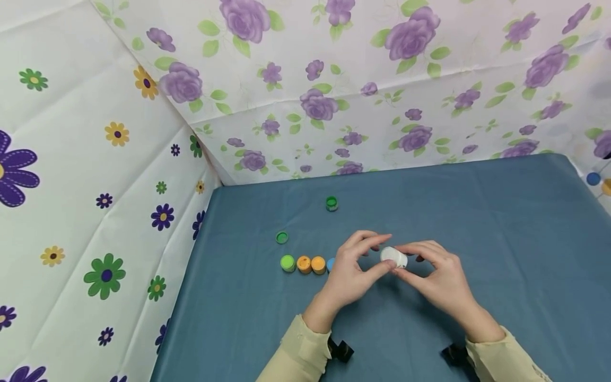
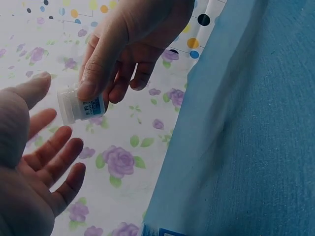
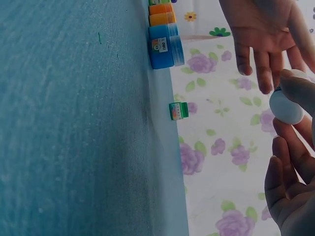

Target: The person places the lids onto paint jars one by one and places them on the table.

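A small white paint jar with a pale lid is up in front of the person, over the table. The right hand grips it between thumb and fingers, and part of a blue printed label shows on the jar in the left wrist view. Close by on the lid side is the left hand, its fingers spread and loosely bent. In the left wrist view a gap shows between the left fingertips and the lid. The jar's round white base faces the right wrist camera.
On the blue-covered table stands a row of jars: light green, two orange and a blue one partly behind the left hand. Farther back are a green jar and a loose green lid. Flowered sheets hang behind and at left.
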{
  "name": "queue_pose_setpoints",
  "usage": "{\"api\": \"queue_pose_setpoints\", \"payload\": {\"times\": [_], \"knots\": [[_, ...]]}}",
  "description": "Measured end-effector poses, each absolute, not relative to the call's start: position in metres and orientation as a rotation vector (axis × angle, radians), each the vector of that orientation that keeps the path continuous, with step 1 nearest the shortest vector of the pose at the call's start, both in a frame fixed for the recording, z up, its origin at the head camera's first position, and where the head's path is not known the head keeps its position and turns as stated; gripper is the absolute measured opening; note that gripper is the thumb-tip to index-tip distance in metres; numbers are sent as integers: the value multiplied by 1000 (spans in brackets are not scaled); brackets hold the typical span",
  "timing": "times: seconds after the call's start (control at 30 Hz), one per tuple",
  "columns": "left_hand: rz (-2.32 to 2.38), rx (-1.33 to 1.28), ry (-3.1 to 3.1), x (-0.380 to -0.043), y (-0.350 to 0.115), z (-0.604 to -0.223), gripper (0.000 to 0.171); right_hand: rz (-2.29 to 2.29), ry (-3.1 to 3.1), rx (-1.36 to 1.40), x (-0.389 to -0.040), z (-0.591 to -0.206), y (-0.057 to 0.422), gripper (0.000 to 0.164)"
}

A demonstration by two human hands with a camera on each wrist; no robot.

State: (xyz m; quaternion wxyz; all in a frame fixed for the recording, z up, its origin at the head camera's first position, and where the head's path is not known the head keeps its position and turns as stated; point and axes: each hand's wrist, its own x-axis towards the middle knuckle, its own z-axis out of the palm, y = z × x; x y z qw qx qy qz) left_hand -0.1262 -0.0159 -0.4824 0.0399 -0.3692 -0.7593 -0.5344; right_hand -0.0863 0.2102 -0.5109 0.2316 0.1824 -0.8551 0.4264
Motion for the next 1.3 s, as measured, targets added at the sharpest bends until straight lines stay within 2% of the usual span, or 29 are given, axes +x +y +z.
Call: {"api": "queue_pose_setpoints", "payload": {"times": [0.37, 0.73, 1.03, 1.3], "knots": [[-1642, -1094, -2355, -127, -16, -482, 45, 1136, -2359, 502, -87, -508, 210, 51], [-1504, -1339, -2238, -130, -17, -482, 42, 1158, -2350, 500, -87, -509, 211, 54], [-1586, -1003, -2352, -126, -16, -482, 48, 1166, -2352, 492, -86, -507, 207, 51], [-1626, -974, -2371, -126, -15, -485, 38, 1159, -2358, 483, -87, -504, 204, 51]]}}
